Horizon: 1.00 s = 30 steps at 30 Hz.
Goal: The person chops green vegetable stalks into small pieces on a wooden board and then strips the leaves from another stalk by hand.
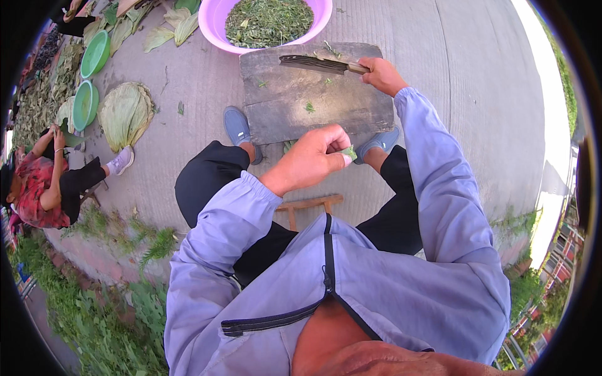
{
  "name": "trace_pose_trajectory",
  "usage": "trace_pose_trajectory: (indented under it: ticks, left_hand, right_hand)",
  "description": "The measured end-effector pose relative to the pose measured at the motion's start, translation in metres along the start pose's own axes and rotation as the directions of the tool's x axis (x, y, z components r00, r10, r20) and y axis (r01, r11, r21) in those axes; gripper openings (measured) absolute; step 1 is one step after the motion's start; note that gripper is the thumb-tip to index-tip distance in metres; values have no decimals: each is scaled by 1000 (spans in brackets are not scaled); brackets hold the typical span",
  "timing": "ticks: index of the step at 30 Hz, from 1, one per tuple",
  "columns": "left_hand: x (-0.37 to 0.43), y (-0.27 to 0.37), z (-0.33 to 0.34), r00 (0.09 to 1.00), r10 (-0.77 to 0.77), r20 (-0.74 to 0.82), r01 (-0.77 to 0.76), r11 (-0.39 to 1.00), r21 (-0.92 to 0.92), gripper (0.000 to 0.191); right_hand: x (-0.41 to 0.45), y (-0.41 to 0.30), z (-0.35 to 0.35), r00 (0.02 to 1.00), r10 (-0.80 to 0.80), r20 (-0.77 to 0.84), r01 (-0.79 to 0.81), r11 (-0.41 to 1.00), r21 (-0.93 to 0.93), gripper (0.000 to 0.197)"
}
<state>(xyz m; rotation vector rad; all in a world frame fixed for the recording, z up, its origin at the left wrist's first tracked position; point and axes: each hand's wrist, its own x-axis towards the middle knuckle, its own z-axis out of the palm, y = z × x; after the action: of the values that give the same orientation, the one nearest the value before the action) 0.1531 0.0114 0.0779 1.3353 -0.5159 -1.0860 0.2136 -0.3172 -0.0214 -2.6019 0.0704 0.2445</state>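
Observation:
My right hand (383, 76) grips the handle of a dark-bladed cleaver (312, 64), whose blade is over the far part of a worn wooden chopping board (282, 113). A few green shreds (309, 107) lie scattered on the board. Near the board's front edge, my left hand (310, 157) pinches a small piece of green leaf (349, 152) between thumb and fingers. Just beyond the board stands a pink plastic basin (211, 28) holding chopped greens (268, 21).
Large pale dried leaves (126, 113) lie in a stack at left, beside two green basins (95, 54). A seated person (42, 188) handles a leaf farther left. Part of a wooden stool (310, 203) shows between my legs. Weeds (103, 324) grow behind me along the paving.

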Motion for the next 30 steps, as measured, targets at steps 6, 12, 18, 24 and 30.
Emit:
trace_pose_trajectory:
  ticks: [6,12,18,24,30]
  left_hand:
    - [2,4,4,1000,-4,21,2,995,103,13]
    - [1,-3,2,1000,-7,11,6,997,79,15]
    - [4,-5,3,1000,-13,20,11,998,64,15]
    - [4,0,2,1000,-8,4,8,997,80,15]
    - [-3,-1,3,1000,-19,12,18,994,105,15]
  right_hand:
    - [-32,5,16,870,-39,491,-62,980,189,35]
    - [-5,11,22,879,-34,476,-31,991,127,40]
    - [64,18,7,1000,20,-6,-21,999,-36,32]
    - [68,0,17,973,159,-165,-148,986,78,30]
    - [5,-10,62,828,546,-131,-344,678,650,26]
